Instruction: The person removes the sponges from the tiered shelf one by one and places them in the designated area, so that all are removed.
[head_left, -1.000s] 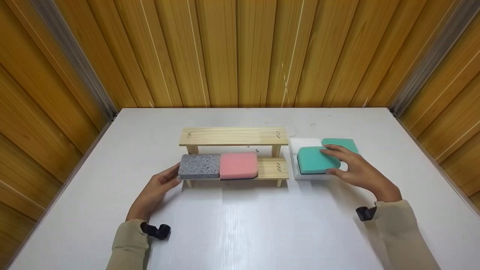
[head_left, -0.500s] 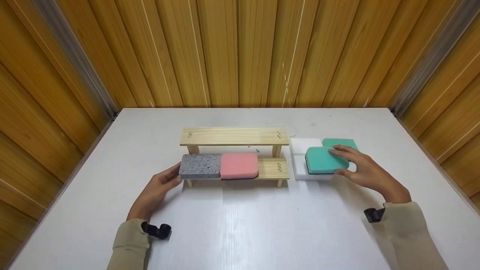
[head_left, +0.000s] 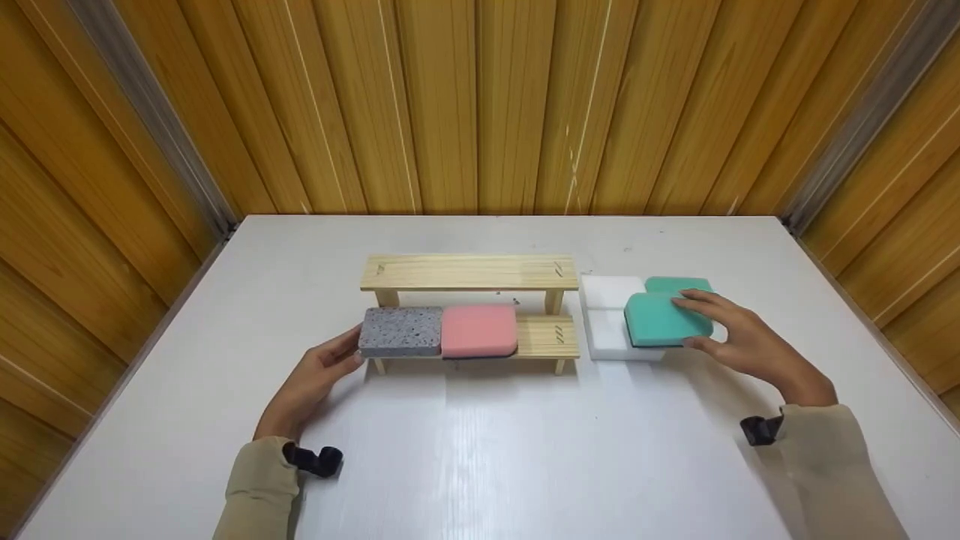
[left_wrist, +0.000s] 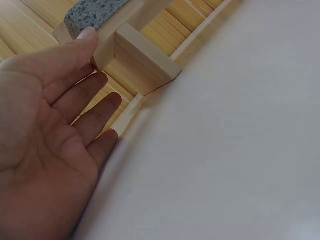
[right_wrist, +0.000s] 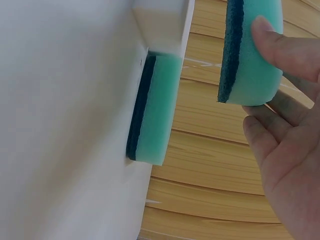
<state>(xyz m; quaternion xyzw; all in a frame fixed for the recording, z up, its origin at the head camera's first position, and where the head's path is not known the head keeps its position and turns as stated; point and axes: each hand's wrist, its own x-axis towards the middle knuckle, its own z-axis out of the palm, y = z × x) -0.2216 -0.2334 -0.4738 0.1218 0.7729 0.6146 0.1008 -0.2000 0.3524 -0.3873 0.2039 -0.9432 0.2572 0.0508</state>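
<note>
My right hand [head_left: 750, 349] pinches a green sponge [head_left: 664, 319] with a dark scouring side underneath. In the right wrist view this sponge [right_wrist: 257, 60] hangs clear of the table, thumb on one side and fingers on the other. A second green sponge [right_wrist: 157, 110] lies on the table beyond it. My left hand [head_left: 311, 386] is at the left end of a two-step wooden rack [head_left: 547, 334], its fingers loosely extended and the thumb tip beside a grey speckled, porous block [head_left: 401, 330]. Right of that block, a pink sponge [head_left: 478, 330] sits on the lower step.
Two white foam blocks [head_left: 611, 291] lie on the table to the right of the rack, one behind the other; the held sponge partly covers the front one. The rack's upper step [head_left: 469, 270] rises at the back. Wood-patterned panels [head_left: 510, 105] enclose the white table [head_left: 450, 465].
My right hand has moved to the right with the green sponge, uncovering more of the front white block. My left hand, the grey block and the pink sponge have stayed in place.
</note>
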